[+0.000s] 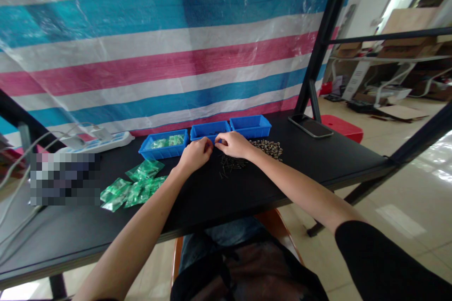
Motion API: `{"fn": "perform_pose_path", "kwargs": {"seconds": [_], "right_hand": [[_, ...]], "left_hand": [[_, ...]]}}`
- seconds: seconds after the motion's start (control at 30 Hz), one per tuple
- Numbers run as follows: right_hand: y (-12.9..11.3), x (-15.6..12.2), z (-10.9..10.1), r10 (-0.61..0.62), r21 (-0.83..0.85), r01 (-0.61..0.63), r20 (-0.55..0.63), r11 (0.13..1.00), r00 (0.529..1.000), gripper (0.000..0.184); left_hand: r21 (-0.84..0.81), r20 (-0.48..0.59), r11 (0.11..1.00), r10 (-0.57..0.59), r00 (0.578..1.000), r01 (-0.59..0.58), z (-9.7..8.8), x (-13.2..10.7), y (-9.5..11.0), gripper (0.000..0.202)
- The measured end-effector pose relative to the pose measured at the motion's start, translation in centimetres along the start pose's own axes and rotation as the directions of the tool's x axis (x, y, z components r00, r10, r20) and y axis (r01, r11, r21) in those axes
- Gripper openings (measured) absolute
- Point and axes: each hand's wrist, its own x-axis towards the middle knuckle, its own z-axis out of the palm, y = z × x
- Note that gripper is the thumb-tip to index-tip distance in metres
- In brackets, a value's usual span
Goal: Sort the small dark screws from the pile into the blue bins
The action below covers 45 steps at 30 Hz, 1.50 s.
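Observation:
My left hand (197, 154) is closed in a pinch in front of the middle blue bin (209, 130). Close by on its right, my right hand (232, 144) has its fingertips pressed together too. Whatever the fingers hold is too small to make out. Just below the right hand lies a loose pile of dark screws (231, 163). A heap of small shiny metal pieces (268, 149) sits to the right, partly behind my right wrist. Left of my left forearm are several small green plastic bags (139, 187). More green bags lie inside the left blue bin (163, 151).
A third blue bin (251, 127) stands right of the middle one. Farther right lies a phone (310, 125) near a black frame post (315, 66). A power strip (100, 141) with cables is at the back left. Behind the table hangs a striped plastic sheet (158, 66).

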Motion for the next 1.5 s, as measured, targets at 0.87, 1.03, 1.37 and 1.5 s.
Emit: {"fn": "perform_pose_path", "kwargs": {"seconds": [0.87,1.03,1.37,1.5], "right_hand": [[-0.48,-0.07,0.24,-0.005,-0.002,0.005,-0.062,1.000,0.998,0.012],[-0.51,-0.09,0.28,-0.002,0.031,0.004,-0.084,1.000,0.996,0.011],[-0.56,-0.18,0.32,-0.011,0.040,0.015,-0.094,0.999,0.995,0.010],[-0.67,-0.17,0.23,-0.007,0.035,0.011,-0.090,0.999,0.996,0.011]], "left_hand": [[-0.073,0.117,0.993,0.099,0.988,-0.091,0.07,-0.02,0.27,0.034],[-0.109,0.114,0.990,0.098,0.989,-0.086,-0.02,-0.07,0.38,0.033],[-0.135,0.122,0.987,0.100,0.987,-0.083,0.08,-0.06,0.36,0.034],[-0.131,0.125,0.988,0.099,0.987,-0.082,0.07,-0.10,0.38,0.034]]}}
